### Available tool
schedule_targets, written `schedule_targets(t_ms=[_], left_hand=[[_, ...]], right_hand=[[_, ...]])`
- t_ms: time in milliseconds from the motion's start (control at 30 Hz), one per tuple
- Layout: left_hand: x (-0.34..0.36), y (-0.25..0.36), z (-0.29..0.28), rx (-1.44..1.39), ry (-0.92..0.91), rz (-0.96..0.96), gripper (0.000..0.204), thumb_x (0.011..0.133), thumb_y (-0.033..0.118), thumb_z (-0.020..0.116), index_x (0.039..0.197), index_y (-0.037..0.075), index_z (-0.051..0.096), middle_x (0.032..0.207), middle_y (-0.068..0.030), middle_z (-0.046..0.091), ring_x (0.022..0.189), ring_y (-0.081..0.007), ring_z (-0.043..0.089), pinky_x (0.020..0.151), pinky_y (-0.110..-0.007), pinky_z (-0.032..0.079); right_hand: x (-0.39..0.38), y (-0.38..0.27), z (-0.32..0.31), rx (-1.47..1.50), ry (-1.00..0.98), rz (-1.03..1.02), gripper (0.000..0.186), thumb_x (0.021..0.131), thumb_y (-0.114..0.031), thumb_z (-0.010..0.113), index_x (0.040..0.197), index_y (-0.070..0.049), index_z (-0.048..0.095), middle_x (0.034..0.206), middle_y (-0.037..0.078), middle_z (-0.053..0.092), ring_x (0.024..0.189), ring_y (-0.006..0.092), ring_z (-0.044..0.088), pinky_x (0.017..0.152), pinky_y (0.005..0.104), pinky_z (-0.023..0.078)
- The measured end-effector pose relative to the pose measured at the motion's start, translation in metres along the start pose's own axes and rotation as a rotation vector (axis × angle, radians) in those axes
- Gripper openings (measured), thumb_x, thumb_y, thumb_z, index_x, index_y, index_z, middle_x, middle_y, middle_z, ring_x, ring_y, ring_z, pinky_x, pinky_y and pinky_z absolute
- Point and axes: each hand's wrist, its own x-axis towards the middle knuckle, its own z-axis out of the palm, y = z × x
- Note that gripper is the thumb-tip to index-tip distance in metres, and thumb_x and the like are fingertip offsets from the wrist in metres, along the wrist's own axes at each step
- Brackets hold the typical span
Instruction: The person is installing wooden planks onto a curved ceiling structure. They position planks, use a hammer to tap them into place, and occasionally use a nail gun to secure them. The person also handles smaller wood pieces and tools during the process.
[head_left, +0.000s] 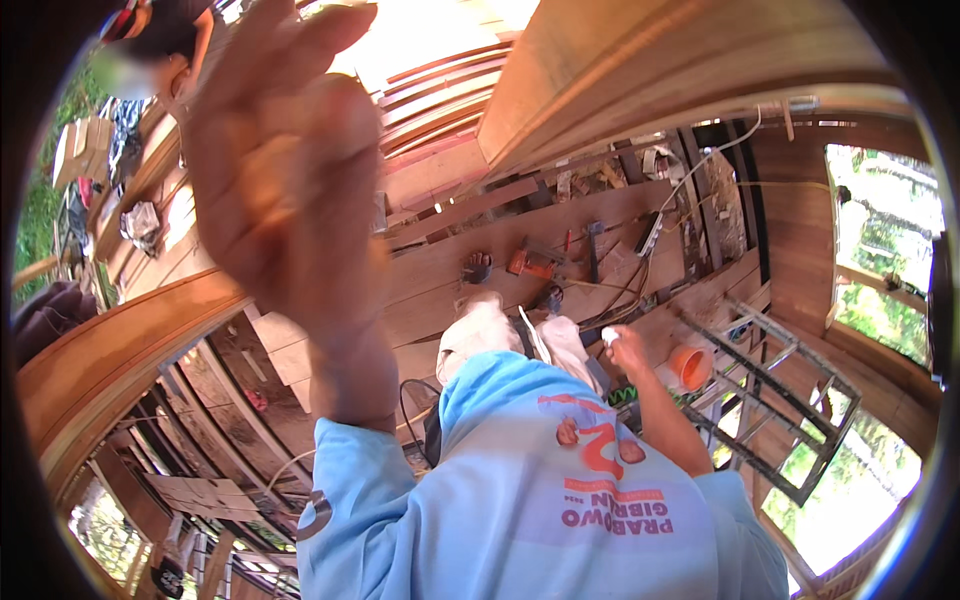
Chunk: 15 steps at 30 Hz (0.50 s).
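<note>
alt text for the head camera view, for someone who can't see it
A person's left hand looms blurred, close to the camera; their right hand holds something small and white near an orange container. Beyond their light blue top, an orange tool lies on a plank floor.

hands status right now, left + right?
Left hand: raised, blurred; can't tell open or closed, or whether it holds anything.
Right hand: closed on a small white object.

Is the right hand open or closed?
Closed: the right hand curls around a small white thing, too small to identify.
</note>
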Motion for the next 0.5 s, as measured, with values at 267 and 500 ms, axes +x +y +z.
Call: schedule_targets(t_ms=[267,500], left_hand=[[-0.077,-0.049,-0.019,-0.139,0.188,-0.664,0.032,0.097,0.009,0.069,0.126,-0.004,0.063,0.104,-0.0109,0.073,0.092,-0.012,0.066,0.082,-0.025,0.052],[-0.146,-0.06,-0.047,0.003,0.021,-1.065,0.032,0.098,0.016,0.069,0.121,-0.005,0.065,0.109,-0.0082,0.068,0.1,-0.0136,0.065,0.09,-0.026,0.05]], right_hand=[[-0.047,-0.045,-0.005,0.072,0.028,0.125,0.025,0.096,-0.005,0.05,0.116,-0.002,0.064,0.085,0.004,0.065,0.065,0.0084,0.059,0.05,0.023,0.045],[-0.038,-0.108,0.021,-0.08,-0.043,-0.082,0.029,0.095,-0.005,0.053,0.121,0.0,0.063,0.09,0.004,0.066,0.067,0.008,0.059,0.058,0.023,0.047]])
